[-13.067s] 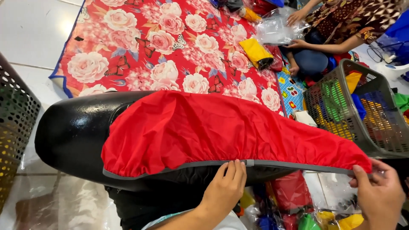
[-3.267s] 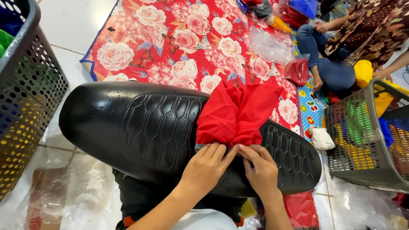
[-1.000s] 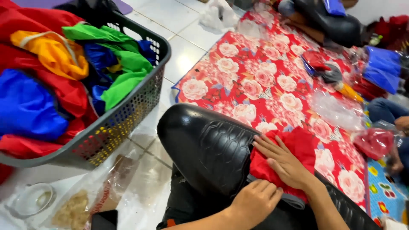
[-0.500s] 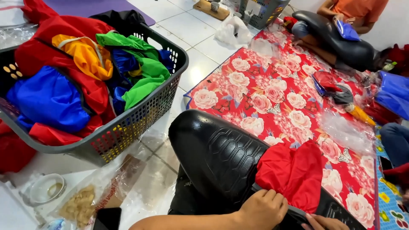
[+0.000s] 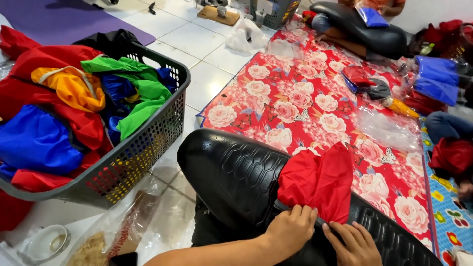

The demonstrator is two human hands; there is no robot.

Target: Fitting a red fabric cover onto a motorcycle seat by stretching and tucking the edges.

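So the red cover (image 5: 318,184) has gone from stretched right along the black seat (image 5: 236,180) to a bunched-up wad since a few seconds back, and both hands have slid down to its bottom edge. Starting way off left of the fingers, there's a dark plastic laundry basket (image 5: 148,143) stuffed with red, blue, green and orange fabric, sitting on the white tile floor (image 5: 197,54), with a crinkly clear bag (image 5: 143,224) just below it. Moving right you hit the seat, glossy with a hexagon pattern, lying across the person's lap. The left hand (image 5: 290,231) has its fingers curled down over the lower hem of the cover, pressing it against the seat, looks like a pinch on the edge. Just beside it the right hand (image 5: 352,244) is flatter, fingertips (image 5: 327,227) touching the hem from below; can't tell if it's actually gripping or just resting there. The cover sits right above both sets of fingers, folded into a rough fan shape. Beyond the fingers, up and to the right, is a red floral mat (image 5: 305,98) with clear plastic bags (image 5: 387,128) and some folded blue and red pieces, and another person's legs at the far right edge.
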